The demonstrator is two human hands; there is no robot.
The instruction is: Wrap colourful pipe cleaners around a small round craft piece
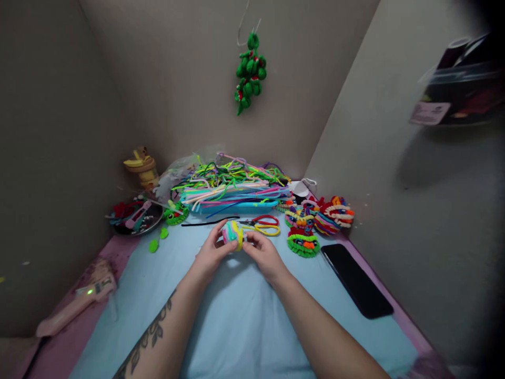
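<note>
A small round piece wrapped in fuzzy pipe cleaner stems [232, 231], striped pink, turquoise, white and yellow, is held up over the blue cloth. My left hand [215, 251] grips it from the left, thumb at its lower front and fingers behind. From the right, my right hand [263, 253] pinches its edge beside the yellow stripe, fingertips bent in. What lies between those right fingertips is too small to make out. Just behind the piece lie scissors [267, 227] with red and yellow handles, and a black pipe cleaner [197, 224].
A blue tray [244, 209] heaped with pipe cleaners stands at the back. Finished fuzzy pieces [303, 243] cluster at right, near a black phone [357, 281]. At left are a pink glue gun [77, 308] with a green light and a round dish [152, 223] of small parts.
</note>
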